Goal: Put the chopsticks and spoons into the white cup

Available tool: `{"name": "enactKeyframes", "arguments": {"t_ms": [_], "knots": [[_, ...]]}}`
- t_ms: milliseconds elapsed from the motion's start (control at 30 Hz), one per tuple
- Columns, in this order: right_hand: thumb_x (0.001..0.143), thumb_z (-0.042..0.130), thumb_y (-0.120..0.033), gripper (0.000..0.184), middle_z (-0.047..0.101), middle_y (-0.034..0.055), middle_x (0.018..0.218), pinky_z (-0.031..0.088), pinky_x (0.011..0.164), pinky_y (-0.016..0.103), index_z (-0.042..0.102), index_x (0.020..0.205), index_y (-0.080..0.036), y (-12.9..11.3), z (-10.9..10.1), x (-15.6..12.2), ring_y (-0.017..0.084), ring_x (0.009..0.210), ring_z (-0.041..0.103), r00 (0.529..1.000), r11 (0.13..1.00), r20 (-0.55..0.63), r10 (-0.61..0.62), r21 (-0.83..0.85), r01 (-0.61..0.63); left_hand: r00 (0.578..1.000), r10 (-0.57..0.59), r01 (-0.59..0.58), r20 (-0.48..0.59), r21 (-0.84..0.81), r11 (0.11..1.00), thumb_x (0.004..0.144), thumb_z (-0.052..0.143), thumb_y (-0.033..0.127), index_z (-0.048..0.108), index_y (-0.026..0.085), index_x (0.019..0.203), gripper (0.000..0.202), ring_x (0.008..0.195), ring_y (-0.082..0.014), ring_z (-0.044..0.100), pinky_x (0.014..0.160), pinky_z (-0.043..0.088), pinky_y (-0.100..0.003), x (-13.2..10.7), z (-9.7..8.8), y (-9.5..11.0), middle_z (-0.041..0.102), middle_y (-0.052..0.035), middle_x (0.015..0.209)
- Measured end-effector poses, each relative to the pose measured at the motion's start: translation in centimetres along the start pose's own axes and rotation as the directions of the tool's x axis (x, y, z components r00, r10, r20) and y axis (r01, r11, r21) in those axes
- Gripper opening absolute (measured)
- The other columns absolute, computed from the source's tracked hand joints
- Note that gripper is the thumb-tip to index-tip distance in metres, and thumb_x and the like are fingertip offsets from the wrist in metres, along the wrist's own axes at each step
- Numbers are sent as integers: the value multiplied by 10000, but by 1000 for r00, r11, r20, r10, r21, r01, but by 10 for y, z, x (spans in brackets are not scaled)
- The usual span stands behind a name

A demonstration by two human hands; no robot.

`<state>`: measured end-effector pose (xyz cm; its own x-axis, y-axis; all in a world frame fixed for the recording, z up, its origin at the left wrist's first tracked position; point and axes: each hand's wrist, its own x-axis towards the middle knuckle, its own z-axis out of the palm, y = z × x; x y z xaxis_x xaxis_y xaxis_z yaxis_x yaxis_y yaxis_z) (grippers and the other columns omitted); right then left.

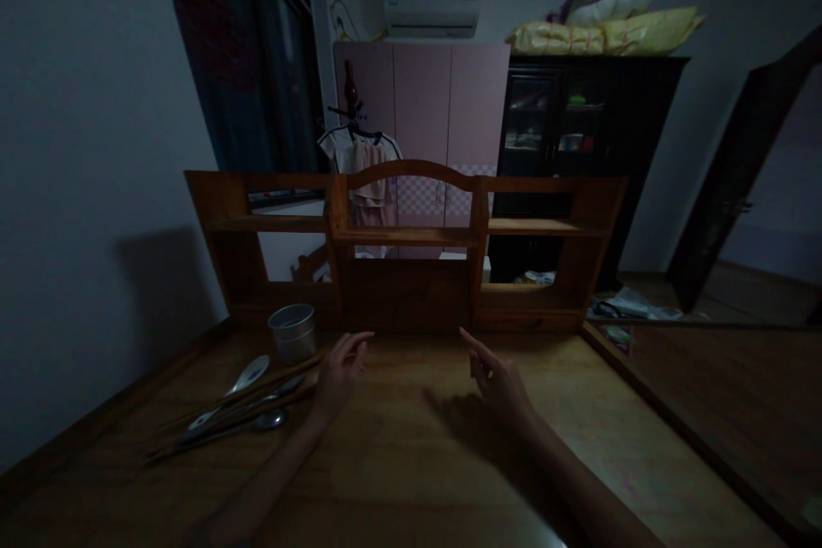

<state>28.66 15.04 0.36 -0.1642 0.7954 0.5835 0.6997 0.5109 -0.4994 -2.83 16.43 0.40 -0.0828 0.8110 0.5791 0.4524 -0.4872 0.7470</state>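
My left hand hovers over the wooden desk with its fingers stretched forward and loosely apart, holding nothing. It is just right of a pile of chopsticks and spoons lying on the desk. My right hand floats above the desk's middle, index finger extended toward the shelf, other fingers loosely curled, nothing in it. A small metal cup stands upright behind the utensils, left of my left hand.
A wooden hutch shelf rises along the desk's far edge. A wall is at the left. Beyond stand a pink wardrobe, a dark cabinet with bedding on top, hanging clothes and an air conditioner. The room is dim.
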Motion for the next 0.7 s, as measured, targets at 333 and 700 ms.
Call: {"name": "enactKeyframes", "arguments": {"t_ms": [333,700], "knots": [[902,415,-190,507,597,-32,587,383,536,173,421,1408,-222,22,0,-1,100,482,523,999,999,-36,9,53,-7,998,8,-9,60,17,1000,902,415,433,640,215,1077,359,608,-131,554,565,483,-243,3,6,-11,547,-7,820],[899,397,-218,496,621,-6,581,412,564,191,454,1390,-180,20,-13,-6,117,486,543,994,1000,-108,27,-1,-27,998,54,-56,18,81,995,890,420,466,630,203,1074,383,617,-129,563,580,472,-239,15,-27,17,564,-9,820]]}}
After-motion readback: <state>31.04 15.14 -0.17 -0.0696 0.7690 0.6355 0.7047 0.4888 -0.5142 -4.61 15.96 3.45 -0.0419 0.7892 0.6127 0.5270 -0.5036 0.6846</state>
